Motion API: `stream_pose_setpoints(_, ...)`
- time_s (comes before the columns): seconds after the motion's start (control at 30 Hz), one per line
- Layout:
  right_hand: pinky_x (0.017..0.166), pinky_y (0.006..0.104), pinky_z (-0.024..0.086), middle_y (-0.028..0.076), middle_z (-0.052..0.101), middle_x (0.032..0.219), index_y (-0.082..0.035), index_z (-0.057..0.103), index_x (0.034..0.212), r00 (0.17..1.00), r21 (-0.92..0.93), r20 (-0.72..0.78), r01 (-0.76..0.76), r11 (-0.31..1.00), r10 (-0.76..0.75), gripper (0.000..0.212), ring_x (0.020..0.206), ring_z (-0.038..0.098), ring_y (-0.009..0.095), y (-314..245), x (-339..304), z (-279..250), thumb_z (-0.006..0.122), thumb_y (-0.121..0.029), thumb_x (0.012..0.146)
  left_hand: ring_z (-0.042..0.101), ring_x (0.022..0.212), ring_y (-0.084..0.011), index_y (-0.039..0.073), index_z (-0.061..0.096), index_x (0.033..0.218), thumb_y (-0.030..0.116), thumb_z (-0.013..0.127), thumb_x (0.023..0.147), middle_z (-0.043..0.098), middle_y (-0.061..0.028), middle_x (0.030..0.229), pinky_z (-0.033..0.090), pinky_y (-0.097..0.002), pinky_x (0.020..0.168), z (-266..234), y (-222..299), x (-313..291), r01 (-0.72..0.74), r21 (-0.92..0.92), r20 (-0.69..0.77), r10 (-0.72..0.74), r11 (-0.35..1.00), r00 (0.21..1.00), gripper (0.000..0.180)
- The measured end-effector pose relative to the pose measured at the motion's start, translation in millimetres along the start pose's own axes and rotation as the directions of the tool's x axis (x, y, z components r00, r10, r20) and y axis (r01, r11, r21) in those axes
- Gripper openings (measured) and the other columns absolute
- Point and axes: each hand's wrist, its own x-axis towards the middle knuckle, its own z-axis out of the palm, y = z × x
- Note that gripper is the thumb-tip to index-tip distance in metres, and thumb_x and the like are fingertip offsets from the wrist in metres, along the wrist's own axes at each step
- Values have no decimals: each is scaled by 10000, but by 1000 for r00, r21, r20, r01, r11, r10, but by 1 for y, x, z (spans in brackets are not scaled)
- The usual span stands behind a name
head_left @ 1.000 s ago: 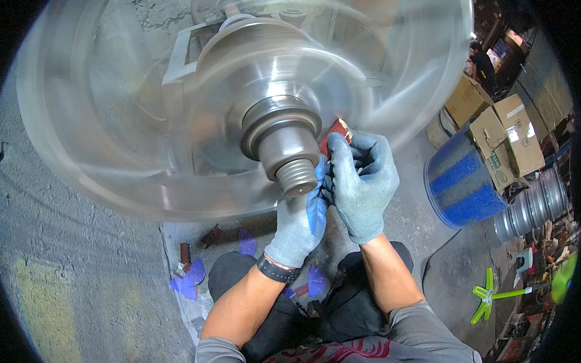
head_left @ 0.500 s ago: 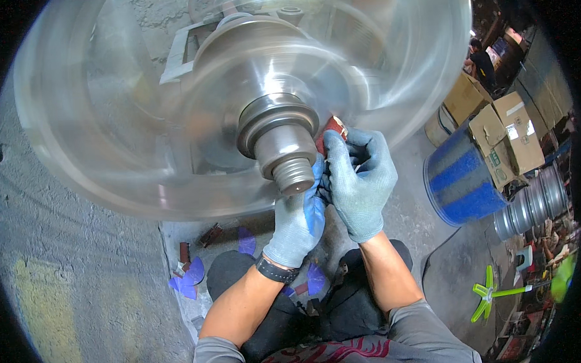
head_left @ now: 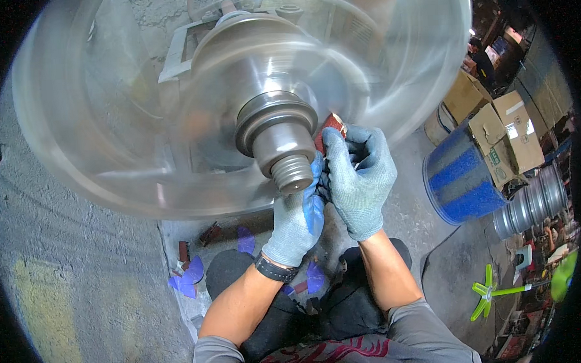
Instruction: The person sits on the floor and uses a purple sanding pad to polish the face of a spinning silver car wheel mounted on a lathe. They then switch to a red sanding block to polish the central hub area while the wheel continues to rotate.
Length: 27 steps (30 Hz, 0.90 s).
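Observation:
A large wheel [head_left: 169,192] spins in front of me, blurred by its motion. From its centre a metal shaft [head_left: 283,143] with a threaded end points toward me. My right hand [head_left: 364,179], in a blue-grey work glove, pinches what looks like a folded piece of reddish-brown sandpaper [head_left: 327,130] close to the wheel's hub face. Whether the sandpaper touches the metal is not clear. My left hand [head_left: 295,223], gloved in grey and blue with a dark band at the wrist, is beside and below the threaded end, against my right hand. Its fingertips are hidden.
Purple sheet scraps [head_left: 191,272] and reddish-brown pieces [head_left: 183,251] lie on the floor near my knees. To the right stand a blue drum [head_left: 460,175], cardboard boxes [head_left: 519,129], stacked metal rims [head_left: 531,202] and a bright green star-shaped base [head_left: 486,291]. A person [head_left: 481,63] is far off.
The wheel keeps spinning. Both hands stay nearly in place, with the sandpaper still pinched in my right hand; the view has shifted very slightly.

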Motion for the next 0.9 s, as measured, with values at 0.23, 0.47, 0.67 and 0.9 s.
stream_pose_setpoints(0.23,669,278,570,94,810,862,-1,778,1080,999,-15,-8,37,999,-37,178,700,683,66,3,0,1,877,-119,992,639,1356,-167,17,581,1568,264,515,1248,675,-105,1458,511,-327,1204,-1,1,0,-42,48,31,40,998,999,410)
stream_pose_setpoints(0.47,666,284,573,97,811,863,-6,774,1066,999,-31,-5,52,998,-52,168,700,697,71,2,-1,4,876,-119,994,639,1362,-165,15,595,1555,251,526,1244,679,-106,1463,518,-326,1200,4,-1,6,152,-222,-41,-165,963,985,396)
stream_pose_setpoints(0.67,662,274,571,90,809,862,-6,775,1080,999,9,-7,35,999,-35,167,698,691,61,2,-1,4,874,-111,996,638,1349,-153,-16,566,1590,223,511,1250,669,-112,1480,504,-317,1204,-5,-6,-1,-125,209,30,121,970,992,419)
stream_pose_setpoints(0.9,711,261,577,79,793,914,14,767,1111,1000,9,17,-10,1000,10,173,767,681,64,-2,-2,1,854,-104,1019,637,1415,-220,-17,521,1667,-1,558,1184,652,-159,1578,508,-344,1199,-12,-8,-8,-379,548,170,344,746,924,484)
